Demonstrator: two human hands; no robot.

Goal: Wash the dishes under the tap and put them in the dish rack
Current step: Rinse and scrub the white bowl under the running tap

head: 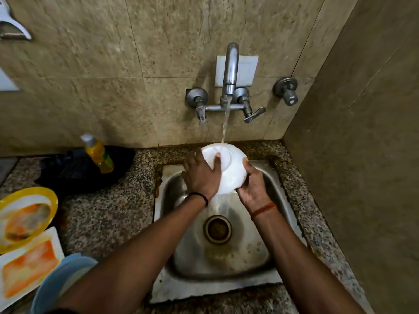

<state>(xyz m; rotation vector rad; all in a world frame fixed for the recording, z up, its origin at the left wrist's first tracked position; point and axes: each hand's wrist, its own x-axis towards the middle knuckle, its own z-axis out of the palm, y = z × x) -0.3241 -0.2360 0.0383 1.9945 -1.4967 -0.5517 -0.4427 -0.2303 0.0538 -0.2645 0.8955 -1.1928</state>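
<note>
A white bowl (231,171) is held bottom up and tilted over the steel sink (283,200). Water runs from the wall tap (230,71) onto the bowl's far edge and pours off its near rim into the basin. My left hand (200,175) lies flat across the bowl's left side, fingers spread on its base. My right hand (252,189) grips the bowl's right rim from below. A dirty yellow-rimmed plate (25,217) and a dirty white rectangular plate (29,264), both smeared orange, lie on the counter at the left.
A yellow dish-soap bottle (98,154) stands on a black dish rack (86,173) left of the sink. A light blue plate edge (59,282) shows at the bottom left. Tiled walls close in behind and at the right. The drain (217,228) is uncovered.
</note>
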